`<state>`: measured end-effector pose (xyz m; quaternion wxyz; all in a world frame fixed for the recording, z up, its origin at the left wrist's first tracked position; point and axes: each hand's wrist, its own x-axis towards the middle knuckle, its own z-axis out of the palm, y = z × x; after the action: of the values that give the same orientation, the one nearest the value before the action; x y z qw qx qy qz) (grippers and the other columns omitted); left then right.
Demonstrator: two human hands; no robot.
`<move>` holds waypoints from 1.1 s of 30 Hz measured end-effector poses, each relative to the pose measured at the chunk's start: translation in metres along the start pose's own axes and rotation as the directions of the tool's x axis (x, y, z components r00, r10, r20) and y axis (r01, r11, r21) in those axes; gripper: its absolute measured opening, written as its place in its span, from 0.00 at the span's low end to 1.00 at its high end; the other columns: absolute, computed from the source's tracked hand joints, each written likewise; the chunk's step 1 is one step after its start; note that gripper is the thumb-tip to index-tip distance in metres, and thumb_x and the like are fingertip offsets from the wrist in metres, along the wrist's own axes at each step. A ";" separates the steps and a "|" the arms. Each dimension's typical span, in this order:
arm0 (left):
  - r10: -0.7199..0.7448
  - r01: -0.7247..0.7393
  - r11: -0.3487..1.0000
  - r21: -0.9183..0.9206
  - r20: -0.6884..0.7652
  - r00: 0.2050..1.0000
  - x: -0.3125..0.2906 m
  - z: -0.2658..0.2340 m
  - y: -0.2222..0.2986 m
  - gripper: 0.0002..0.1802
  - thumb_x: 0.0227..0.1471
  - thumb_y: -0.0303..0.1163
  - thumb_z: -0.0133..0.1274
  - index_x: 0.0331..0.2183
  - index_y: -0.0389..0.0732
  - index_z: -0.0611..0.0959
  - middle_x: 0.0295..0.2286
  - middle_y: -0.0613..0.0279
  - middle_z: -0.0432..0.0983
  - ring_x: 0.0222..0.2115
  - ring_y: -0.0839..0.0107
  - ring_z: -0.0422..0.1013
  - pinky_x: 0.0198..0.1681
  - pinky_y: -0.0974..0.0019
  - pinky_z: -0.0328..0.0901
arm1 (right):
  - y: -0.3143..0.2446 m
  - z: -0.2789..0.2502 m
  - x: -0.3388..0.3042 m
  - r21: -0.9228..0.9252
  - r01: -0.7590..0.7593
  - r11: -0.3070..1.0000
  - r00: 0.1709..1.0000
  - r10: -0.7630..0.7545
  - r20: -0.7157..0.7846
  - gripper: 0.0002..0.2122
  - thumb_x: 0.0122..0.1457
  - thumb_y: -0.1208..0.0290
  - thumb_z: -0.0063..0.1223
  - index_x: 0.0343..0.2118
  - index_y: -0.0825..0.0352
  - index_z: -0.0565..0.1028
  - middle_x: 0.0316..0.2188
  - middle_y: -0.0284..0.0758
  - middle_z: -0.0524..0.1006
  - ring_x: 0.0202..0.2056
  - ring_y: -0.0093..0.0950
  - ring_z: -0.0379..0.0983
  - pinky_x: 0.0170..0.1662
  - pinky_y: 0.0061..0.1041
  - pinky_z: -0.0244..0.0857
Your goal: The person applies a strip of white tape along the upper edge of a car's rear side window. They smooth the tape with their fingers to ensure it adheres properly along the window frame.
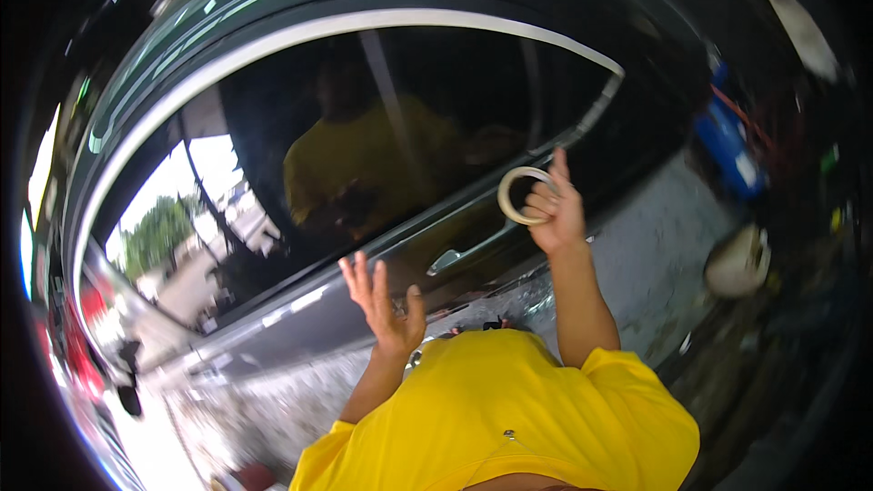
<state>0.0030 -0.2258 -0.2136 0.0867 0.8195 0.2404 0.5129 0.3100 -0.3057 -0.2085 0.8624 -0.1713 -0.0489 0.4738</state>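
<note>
A roll of masking tape (506,209) is held in my right hand (558,209), fingers curled through its ring. That hand's index finger points up at the lower rear edge of the dark car window (409,127). A pale strip of tape (364,20) runs along the top of the window and turns down around its rear corner, where it looks wrinkled. My left hand (386,307) is raised by the door below the window, fingers spread, holding nothing. A door handle (473,250) lies between my two hands.
The car's lower side (300,382) appears covered in pale dust or sheeting. To the right are a blue container (732,145) and an off-white bucket (738,262) on dark, cluttered ground. A side mirror (130,398) sticks out at lower left.
</note>
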 end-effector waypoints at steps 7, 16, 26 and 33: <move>0.444 -0.428 0.895 -0.126 0.158 0.882 0.126 0.024 0.035 0.33 0.52 0.20 0.57 0.61 0.36 0.75 0.63 0.34 0.66 0.67 0.31 0.57 0.69 0.35 0.50 | 0.015 0.022 -0.008 0.081 0.072 0.994 0.995 -0.066 -0.073 0.29 0.75 0.68 0.43 0.74 0.32 0.55 0.20 0.22 0.56 0.19 0.15 0.55 0.23 0.17 0.56; 0.757 -0.757 0.602 -0.253 0.483 0.441 0.255 0.156 0.122 0.30 0.46 0.15 0.58 0.52 0.45 0.85 0.64 0.52 0.68 0.70 0.41 0.54 0.67 0.42 0.56 | 0.045 0.010 0.001 0.091 0.133 0.987 0.990 -0.127 -0.068 0.28 0.75 0.65 0.46 0.74 0.39 0.57 0.20 0.22 0.55 0.19 0.18 0.55 0.25 0.20 0.58; 0.562 -0.940 0.109 -0.322 0.800 -0.209 0.261 0.233 0.121 0.23 0.55 0.43 0.62 0.52 0.52 0.87 0.61 0.77 0.74 0.72 0.60 0.50 0.71 0.35 0.47 | 0.054 0.013 -0.003 0.042 0.184 0.982 0.971 -0.175 -0.161 0.25 0.75 0.59 0.48 0.73 0.49 0.62 0.19 0.21 0.54 0.18 0.15 0.54 0.22 0.19 0.58; 0.535 -0.969 0.072 -0.238 0.829 -0.164 0.263 0.214 0.108 0.28 0.60 0.49 0.58 0.61 0.56 0.80 0.65 0.81 0.68 0.74 0.65 0.44 0.72 0.24 0.33 | 0.053 0.014 -0.004 -0.021 0.202 0.979 0.966 -0.202 -0.159 0.26 0.76 0.58 0.44 0.74 0.53 0.59 0.20 0.21 0.53 0.18 0.15 0.53 0.22 0.20 0.60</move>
<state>0.3189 -0.1703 -0.0601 -0.3780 0.8803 -0.2820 -0.0511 0.2617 -0.2791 -0.2130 0.9069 -0.2049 0.0025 0.3680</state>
